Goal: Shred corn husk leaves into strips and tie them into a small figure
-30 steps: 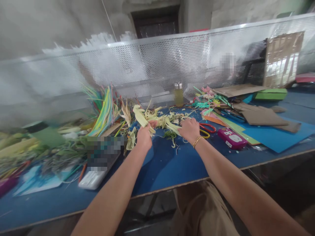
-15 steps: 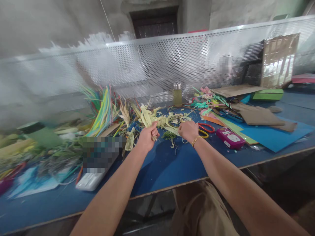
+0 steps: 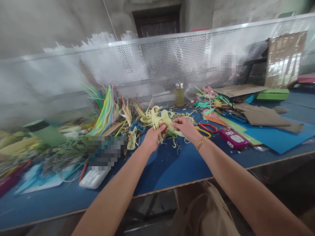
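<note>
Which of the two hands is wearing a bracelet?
The right hand: a gold-coloured bracelet circles its wrist. The left hand, the one gripping a bunch of pale strips, has a bare wrist.

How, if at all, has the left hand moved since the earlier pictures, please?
Yes: the left hand has shifted to the right, judged against the standing bottle.

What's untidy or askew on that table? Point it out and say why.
Small pale scraps lie strewn on the table beyond the right hand, looking like litter. At right, brown cardboard pieces overlap coloured sheets at uneven angles, so that pile looks askew.
</note>
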A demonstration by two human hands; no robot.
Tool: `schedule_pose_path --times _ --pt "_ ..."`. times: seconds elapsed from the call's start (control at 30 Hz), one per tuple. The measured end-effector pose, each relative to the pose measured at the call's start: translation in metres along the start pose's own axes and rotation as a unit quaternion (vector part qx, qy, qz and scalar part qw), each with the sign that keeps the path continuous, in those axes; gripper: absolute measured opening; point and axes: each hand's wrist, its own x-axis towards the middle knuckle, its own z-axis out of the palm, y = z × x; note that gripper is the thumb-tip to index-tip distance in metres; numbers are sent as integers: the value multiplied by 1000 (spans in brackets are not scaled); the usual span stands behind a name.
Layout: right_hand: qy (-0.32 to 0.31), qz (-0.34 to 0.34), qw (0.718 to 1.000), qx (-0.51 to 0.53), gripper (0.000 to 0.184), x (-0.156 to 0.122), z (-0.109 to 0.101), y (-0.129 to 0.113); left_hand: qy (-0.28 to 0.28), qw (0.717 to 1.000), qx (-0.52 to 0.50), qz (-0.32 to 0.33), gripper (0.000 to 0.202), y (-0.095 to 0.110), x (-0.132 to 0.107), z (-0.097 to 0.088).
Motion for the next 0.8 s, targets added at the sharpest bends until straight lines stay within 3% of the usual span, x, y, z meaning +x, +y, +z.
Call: schedule_pose_path --times 0.13,0.23,0.37,0.53,0.7,0.8 --pt "-53 -92 989 -101 15 -11 9 -11 -5 1000 -11 27 28 0 2 -1" --pt "-57 -102 985 -127 16 -12 9 -14 3 999 -13 38 26 1 3 -4" --pt "7 -60 991 -116 21 -6 3 -9 -11 999 -20 37 23 2 4 -6" --pt "-51 7 993 -106 32 -7 5 -2 -28 999 -24 26 26 0 4 -5" --pt "-51 48 997 -40 28 -6 7 2 48 999 3 0 23 5 4 -8" --pt "-30 95 995 -6 24 -3 4 3 63 996 54 -13 26 11 6 -15"
